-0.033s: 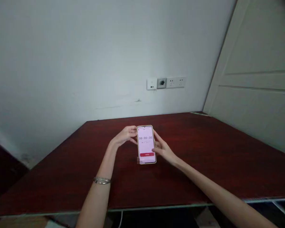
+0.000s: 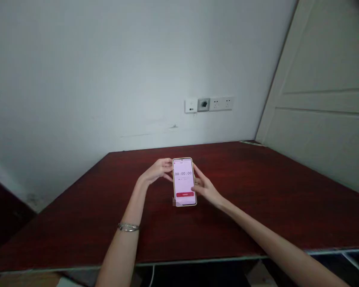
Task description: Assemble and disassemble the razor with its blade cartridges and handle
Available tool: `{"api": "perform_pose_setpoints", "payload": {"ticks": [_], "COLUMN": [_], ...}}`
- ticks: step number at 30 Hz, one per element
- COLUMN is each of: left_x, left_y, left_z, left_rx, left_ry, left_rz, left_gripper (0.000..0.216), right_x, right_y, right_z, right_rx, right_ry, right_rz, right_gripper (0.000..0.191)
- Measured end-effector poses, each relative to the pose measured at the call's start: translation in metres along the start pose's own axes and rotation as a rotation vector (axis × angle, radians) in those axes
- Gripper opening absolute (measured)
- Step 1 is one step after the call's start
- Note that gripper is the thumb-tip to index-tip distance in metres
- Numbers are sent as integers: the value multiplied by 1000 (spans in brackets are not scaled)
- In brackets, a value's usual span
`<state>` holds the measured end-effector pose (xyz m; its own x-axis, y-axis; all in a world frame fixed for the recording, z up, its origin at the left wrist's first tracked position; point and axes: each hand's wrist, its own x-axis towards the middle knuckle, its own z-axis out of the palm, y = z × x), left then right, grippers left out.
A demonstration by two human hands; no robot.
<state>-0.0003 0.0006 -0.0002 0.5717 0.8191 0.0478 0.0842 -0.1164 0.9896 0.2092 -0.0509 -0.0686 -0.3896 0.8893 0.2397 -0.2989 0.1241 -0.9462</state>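
A smartphone (image 2: pixel 184 184) in a pale yellowish case is held up over the dark red table, its lit screen towards me. The screen reads 00:00:00 above a red button bar. My left hand (image 2: pixel 160 170) grips the phone's upper left edge, some of its fingers hidden behind the case. From the right side my right hand (image 2: pixel 206 187) holds the phone too, with the thumb over the screen's right edge just above the red bar. A silver bracelet (image 2: pixel 128 227) circles my left wrist.
The dark red table (image 2: pixel 257 191) reaches back to a white wall (image 2: pixel 107 79). Sockets and switch plates (image 2: pixel 209 105) sit on that wall. To the right stands a pale panelled door (image 2: pixel 323 103). Below the table's front edge hangs a white cable (image 2: pixel 152 275).
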Motion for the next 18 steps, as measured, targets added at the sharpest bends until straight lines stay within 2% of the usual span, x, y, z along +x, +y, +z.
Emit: {"api": "perform_pose_setpoints", "payload": {"ticks": [6, 10, 13, 18], "left_x": [2, 2, 1, -2], "left_y": [-4, -6, -5, -3], "left_z": [-4, -6, -4, -2], "left_rx": [-7, -21, -30, -69], "left_ry": [-6, -10, -25, -84], "left_rz": [1, -3, -5, -11], "left_gripper": [22, 22, 22, 25], "right_x": [-2, -2, 1, 5], "right_y": [-6, -6, -3, -4], "right_z": [7, 8, 7, 3], "right_rx": [-71, -114, -144, -255], "right_ry": [45, 137, 178, 177], "right_rz": [47, 104, 88, 25], "right_gripper": [93, 65, 45, 36]}}
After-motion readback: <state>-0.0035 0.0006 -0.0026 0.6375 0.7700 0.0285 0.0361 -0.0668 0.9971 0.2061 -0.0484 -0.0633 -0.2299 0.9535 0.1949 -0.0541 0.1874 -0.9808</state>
